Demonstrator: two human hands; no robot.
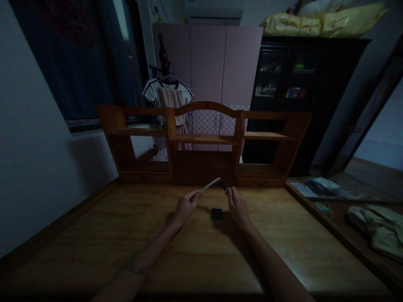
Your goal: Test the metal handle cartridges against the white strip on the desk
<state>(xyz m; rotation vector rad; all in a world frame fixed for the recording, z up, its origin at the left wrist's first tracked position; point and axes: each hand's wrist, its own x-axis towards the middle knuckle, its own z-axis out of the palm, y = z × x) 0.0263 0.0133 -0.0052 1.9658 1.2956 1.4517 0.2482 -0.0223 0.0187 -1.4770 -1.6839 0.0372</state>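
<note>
Action centre frame: left hand [184, 207] grip closed on a stick [210, 184], right hand [237, 206] pinching a dark bit [223, 184] at its tip, block [217, 213] on bench [126, 226] below; alignment looks delicate

The scene is being viewed by a single head-worn camera, being aimed forward and down across the worktop [94, 235]. The left hand [184, 207] and right hand [237, 205] are being framed close below centre; the wooden shelf unit [204, 138] is being taken in beyond them.
</note>
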